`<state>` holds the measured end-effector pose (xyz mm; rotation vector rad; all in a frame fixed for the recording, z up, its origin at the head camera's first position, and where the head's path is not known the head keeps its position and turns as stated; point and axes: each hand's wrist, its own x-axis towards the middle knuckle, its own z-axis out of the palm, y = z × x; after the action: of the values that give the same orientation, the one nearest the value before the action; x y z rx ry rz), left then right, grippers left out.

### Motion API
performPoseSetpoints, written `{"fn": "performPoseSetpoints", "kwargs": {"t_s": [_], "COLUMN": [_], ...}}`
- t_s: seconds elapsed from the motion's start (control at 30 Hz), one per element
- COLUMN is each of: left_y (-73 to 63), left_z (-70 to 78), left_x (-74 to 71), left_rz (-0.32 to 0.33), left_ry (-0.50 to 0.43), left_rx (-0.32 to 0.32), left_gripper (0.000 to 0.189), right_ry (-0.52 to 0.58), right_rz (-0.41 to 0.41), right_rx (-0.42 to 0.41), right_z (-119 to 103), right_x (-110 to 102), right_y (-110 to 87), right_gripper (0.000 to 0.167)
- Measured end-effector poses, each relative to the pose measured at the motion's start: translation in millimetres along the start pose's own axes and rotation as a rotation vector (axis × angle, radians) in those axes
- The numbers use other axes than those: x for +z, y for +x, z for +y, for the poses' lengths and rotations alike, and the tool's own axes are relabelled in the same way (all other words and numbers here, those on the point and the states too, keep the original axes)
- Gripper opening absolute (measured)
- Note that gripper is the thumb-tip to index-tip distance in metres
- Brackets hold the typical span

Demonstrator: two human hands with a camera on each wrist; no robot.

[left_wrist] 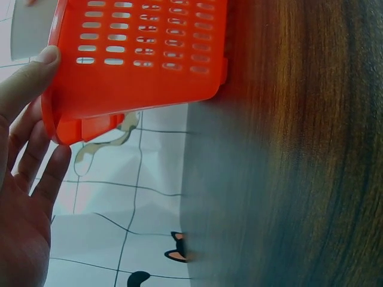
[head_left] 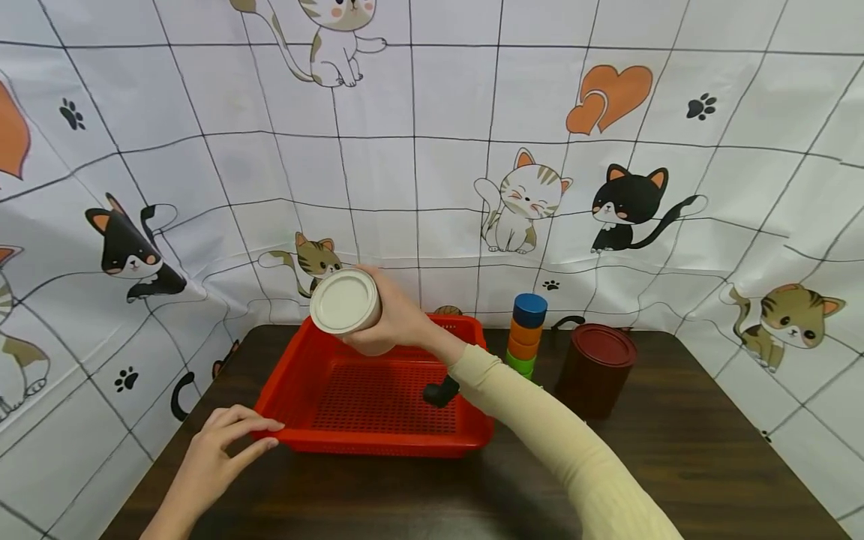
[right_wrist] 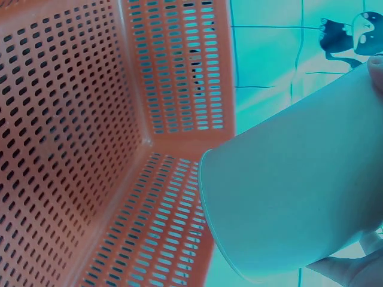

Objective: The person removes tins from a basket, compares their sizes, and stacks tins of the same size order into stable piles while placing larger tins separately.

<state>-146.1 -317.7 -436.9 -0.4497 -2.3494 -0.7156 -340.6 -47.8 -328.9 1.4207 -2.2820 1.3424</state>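
A white cylindrical canister (head_left: 346, 301) with a flat lid is tilted in the air over the back left part of a red plastic basket (head_left: 374, 442). My right hand (head_left: 391, 319) grips it round the side. In the right wrist view the canister (right_wrist: 293, 185) is above the perforated basket (right_wrist: 66, 131), with fingertips on its side. My left hand (head_left: 219, 450) is at the basket's front left corner. The left wrist view shows the thumb and fingers of that hand (left_wrist: 27, 173) on either side of the basket's rim, pinching it.
Right of the basket stands a stack of blue, orange and green cups (head_left: 525, 334). Beside it is a brown canister (head_left: 594, 375) with a dark red lid. All rest on a dark wooden table (head_left: 378, 495), backed by a cat-print sheet (head_left: 445, 172).
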Motion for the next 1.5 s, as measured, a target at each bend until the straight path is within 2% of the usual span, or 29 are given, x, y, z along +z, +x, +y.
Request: {"fn": "performPoseSetpoints", "kwargs": {"t_s": [0.37, 0.5, 0.63, 0.97, 1.23, 1.5], "left_y": [-0.1, -1.7, -3.8, -2.8, -0.9, -0.9], "left_z": [3.1, 3.4, 3.3, 5.0, 6.3, 4.1], "left_x": [-5.8, -5.9, -5.6, -2.7, 1.0, 0.3], "left_rz": [0.014, 0.014, 0.018, 0.02, 0.014, 0.006], "left_ry": [0.006, 0.005, -0.001, 0.003, 0.005, 0.013], "left_rx": [0.003, -0.001, 0.002, 0.013, 0.019, 0.014], "left_gripper": [0.041, 0.041, 0.043, 0.044, 0.043, 0.042], "right_ry": [0.028, 0.043, -0.021, -0.128, -0.023, -0.034], "right_rz": [0.092, 0.124, 0.17, 0.269, 0.307, 0.367], "right_rx": [-0.081, -0.077, -0.06, -0.017, 0.022, 0.094], "right_z": [-21.3, -30.1, -38.1, -42.7, -45.8, -81.8], "right_x": [-42.5, -61.2, -79.5, -121.4, -149.7, -176.8], "right_y": [1.3, 0.3, -3.4, -20.0, -39.0, -70.1], "right_gripper": [0.108, 0.11, 0.109, 0.106, 0.104, 0.097]}}
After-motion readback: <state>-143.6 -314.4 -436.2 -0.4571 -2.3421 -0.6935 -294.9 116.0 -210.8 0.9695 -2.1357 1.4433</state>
